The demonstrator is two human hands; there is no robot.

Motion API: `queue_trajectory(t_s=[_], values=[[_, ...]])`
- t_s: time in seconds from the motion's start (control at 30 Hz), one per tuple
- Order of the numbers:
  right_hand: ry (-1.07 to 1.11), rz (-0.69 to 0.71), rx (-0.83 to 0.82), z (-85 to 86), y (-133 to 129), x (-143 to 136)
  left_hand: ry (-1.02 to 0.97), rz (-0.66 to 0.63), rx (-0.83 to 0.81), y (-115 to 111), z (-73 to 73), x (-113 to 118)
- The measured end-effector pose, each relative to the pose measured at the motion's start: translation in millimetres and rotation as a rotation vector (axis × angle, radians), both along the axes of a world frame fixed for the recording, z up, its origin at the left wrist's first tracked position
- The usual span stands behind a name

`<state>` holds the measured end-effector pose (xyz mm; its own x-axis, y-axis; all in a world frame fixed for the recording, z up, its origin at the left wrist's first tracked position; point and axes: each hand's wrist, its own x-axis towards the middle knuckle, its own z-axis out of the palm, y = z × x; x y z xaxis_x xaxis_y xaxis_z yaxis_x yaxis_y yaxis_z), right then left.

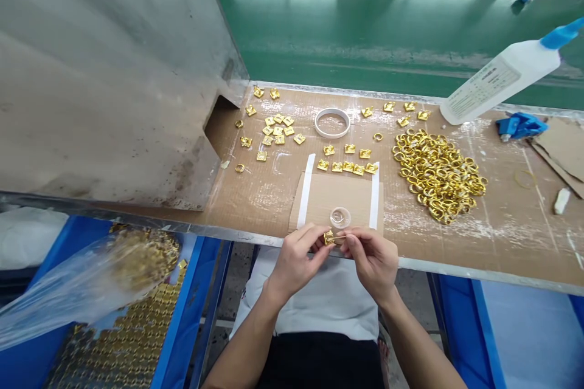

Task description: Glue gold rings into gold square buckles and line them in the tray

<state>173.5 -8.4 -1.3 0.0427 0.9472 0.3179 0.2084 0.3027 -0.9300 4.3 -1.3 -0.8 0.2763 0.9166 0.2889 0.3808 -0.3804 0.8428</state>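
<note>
My left hand (298, 257) pinches a small gold piece (329, 237) at the table's front edge. Between the fingertips of my right hand (371, 255) is a thin stick (338, 237), its tip touching or very close to the gold piece. Just beyond my hands, a small clear round dish (340, 217) rests on a cardboard sheet (347, 191) held with white tape strips. A row of gold square pieces (348, 167) lies along the sheet's far edge.
A heap of gold rings (440, 176) lies right, before a white bottle (502, 80) with a blue tip. A tape roll (332, 123) and scattered gold pieces (278, 130) lie farther back. A metal housing (114, 73) stands left. Blue bins (182, 316) flank me below the table.
</note>
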Motion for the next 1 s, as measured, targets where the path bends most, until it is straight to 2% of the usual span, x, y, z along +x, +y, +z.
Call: queue_trajectory(t_s=[1.0], values=[[-0.027,-0.014,-0.002,-2.9,-1.2,5.3,-0.012,0.006,-0.042,-0.9,0.9,-0.2]])
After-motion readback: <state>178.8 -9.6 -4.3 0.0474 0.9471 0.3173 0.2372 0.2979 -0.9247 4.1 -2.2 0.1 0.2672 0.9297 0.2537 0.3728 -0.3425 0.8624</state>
